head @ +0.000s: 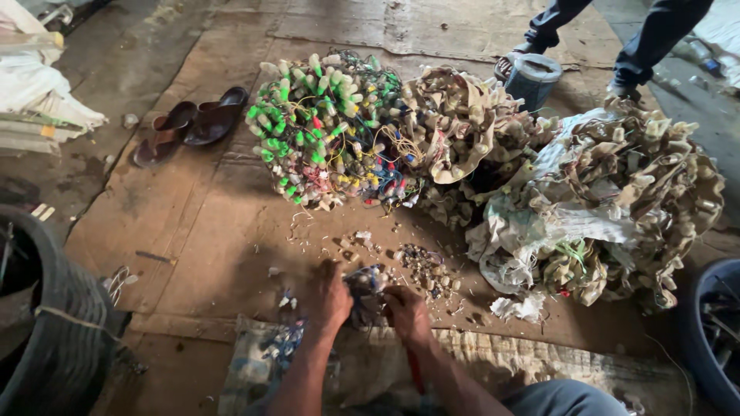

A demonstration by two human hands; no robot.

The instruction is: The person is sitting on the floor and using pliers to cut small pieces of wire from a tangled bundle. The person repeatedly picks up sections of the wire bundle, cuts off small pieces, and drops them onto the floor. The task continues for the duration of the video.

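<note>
Hands meet at the lower middle of the frame, over a small wire bundle (365, 283) on the cardboard floor mat (193, 231). Our left hand (330, 296) presses down on the bundle's left side, fingers curled over it; we judge that grip closed on the wires. Our right hand (406, 312) sits just beside it on the right, folded into a fist around a red-handled tool (415, 370) whose handle runs back toward the wrist.

We judge the bundle light and springy: thin, soft insulated wires with small hard sockets that could slip or snag. It looks best held near the middle of the knot, where the strands bunch, not by a loose end.

Just right of the bundle lies a scatter of small bits (428, 270). Above, in the middle of the frame, sits a big tangle of green and white bulb strings (324, 131); to its right, a drab heap of sockets and sacking (601, 200). Sandals (193, 123) lie at upper left, a tyre (54, 323) at lower left, a blue tub (713, 331) at lower right. Another person's legs (640, 38) stand at the top right beside a grey can (533, 77).
</note>
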